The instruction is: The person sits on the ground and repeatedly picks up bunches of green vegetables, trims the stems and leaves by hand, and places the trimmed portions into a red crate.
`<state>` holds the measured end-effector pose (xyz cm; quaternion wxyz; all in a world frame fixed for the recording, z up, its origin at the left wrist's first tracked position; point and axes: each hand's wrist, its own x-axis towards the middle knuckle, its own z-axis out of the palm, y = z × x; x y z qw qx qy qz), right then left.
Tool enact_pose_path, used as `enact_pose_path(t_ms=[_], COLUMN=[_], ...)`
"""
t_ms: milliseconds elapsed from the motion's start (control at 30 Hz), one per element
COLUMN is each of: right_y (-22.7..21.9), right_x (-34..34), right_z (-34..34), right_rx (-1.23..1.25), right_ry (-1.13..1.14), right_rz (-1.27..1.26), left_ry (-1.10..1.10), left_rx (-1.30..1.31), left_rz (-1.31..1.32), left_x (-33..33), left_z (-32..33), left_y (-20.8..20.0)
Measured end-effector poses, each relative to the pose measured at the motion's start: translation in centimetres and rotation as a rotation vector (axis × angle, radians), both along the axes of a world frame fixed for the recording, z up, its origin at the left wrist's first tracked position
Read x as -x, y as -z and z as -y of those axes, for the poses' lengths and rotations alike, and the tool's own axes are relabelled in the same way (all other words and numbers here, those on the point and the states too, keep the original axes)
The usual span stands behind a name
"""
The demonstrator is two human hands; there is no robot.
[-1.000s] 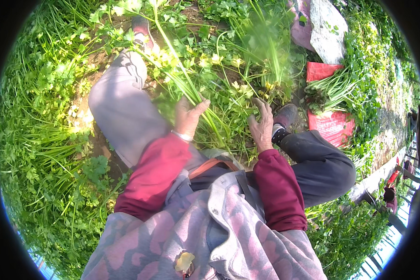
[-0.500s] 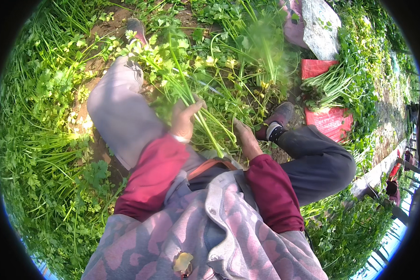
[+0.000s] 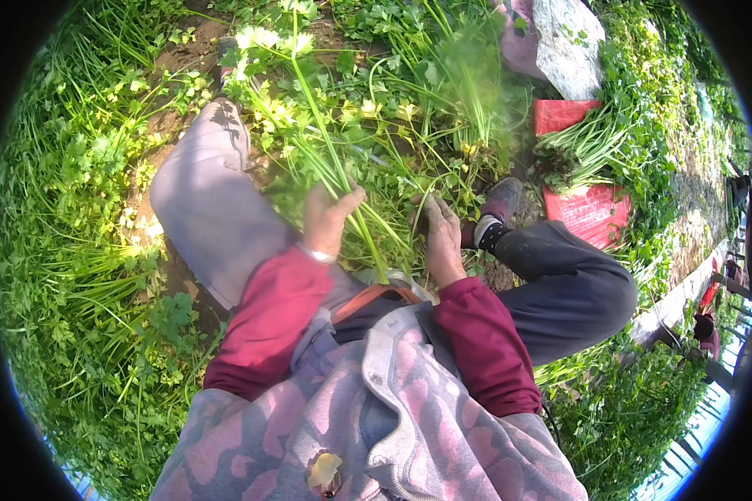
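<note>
My left hand point(image 3: 326, 224) is closed round a few long green celery stalks point(image 3: 340, 171). Their leafy tops point away from me, and the pale cut ends reach back toward my lap. To the right, my right hand point(image 3: 444, 238) has its fingers bent together on a thin celery stem point(image 3: 426, 199), beside the lower part of the held stalks. Loose celery leaves and stems point(image 3: 376, 134) lie on the ground just beyond both hands.
Dense celery plants point(image 3: 75, 209) grow at the left. A celery bundle point(image 3: 589, 150) lies across red plastic sheeting point(image 3: 589, 215) at the right, with a white sack point(image 3: 570, 46) beyond it. My shoe point(image 3: 503, 200) rests near my right hand. A person in red point(image 3: 708, 334) is at the far right.
My right hand has risen slightly away from my lap, and its fingers have curled round a thin stem. The stalks in my left hand have shifted slightly left.
</note>
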<state>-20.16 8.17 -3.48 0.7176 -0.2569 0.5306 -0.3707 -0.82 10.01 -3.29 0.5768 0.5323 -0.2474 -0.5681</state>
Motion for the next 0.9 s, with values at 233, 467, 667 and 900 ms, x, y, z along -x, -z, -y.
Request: enact_pose_path(t_ms=[233,467,667,900], right_y=[-1.6,-4.0,-4.6,0.4], right_x=[-2.5,-1.2,-1.1,0.3], right_z=[-2.9,-1.9,-2.7,-2.4], right_rx=[0.481,0.004,-0.024,0.097], right_ry=[-0.619,-0.523,-0.562,-0.365], right_rz=[-0.4,0.182,0.26,0.088], left_ry=[-0.021,0.328,0.451,0.418], left_rx=[-0.076,-0.093,-0.03,0.221], left_rz=[0.072,-0.51,0.028,0.134], left_x=[0.8,1.5,1.2,-3.6], left_z=[0.4,-0.5,2.1,6.9], left_y=[1.3,0.4,-5.8,-11.4])
